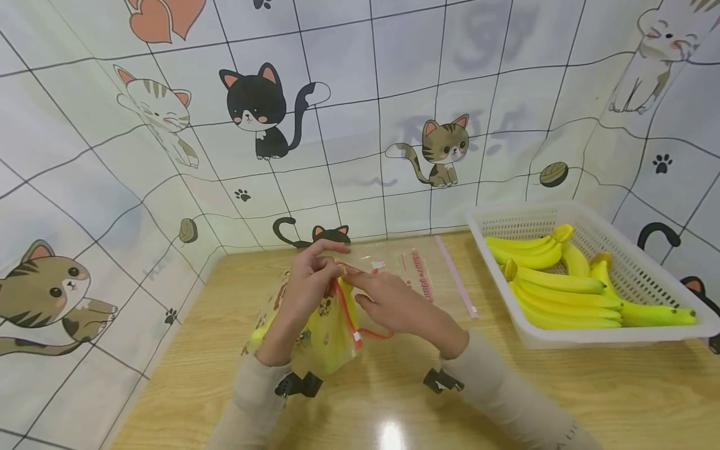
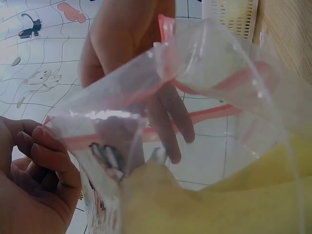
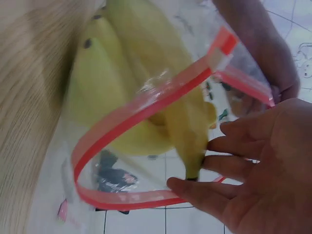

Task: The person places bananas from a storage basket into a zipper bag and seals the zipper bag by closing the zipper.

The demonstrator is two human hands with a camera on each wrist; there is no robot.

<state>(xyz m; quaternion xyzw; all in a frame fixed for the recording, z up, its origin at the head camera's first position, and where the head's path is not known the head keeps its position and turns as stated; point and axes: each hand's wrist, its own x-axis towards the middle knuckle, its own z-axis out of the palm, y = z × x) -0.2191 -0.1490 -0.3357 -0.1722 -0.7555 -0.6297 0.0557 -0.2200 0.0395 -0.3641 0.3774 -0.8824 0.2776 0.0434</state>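
A clear zip bag (image 1: 337,350) with a red zip strip and cartoon print stands on the table, its mouth gaping. Bananas (image 3: 141,78) lie inside it, one with its dark-tipped end at the opening. My left hand (image 1: 308,275) pinches the bag's rim at one corner, thumb against curled fingers (image 2: 48,151). Within the mouth, my right hand (image 1: 390,300) has its fingers (image 3: 234,165) mostly straight, touching the banana's end. The red slider (image 3: 222,48) sits at the far end of the strip from my left hand.
At the right, a white plastic basket (image 1: 540,337) holds several bananas (image 1: 568,300). Behind my right hand a flat clear bag (image 1: 444,281) with a pink strip lies on the wooden table (image 1: 185,369). A cat-print sheet (image 1: 354,144) covers the walls.
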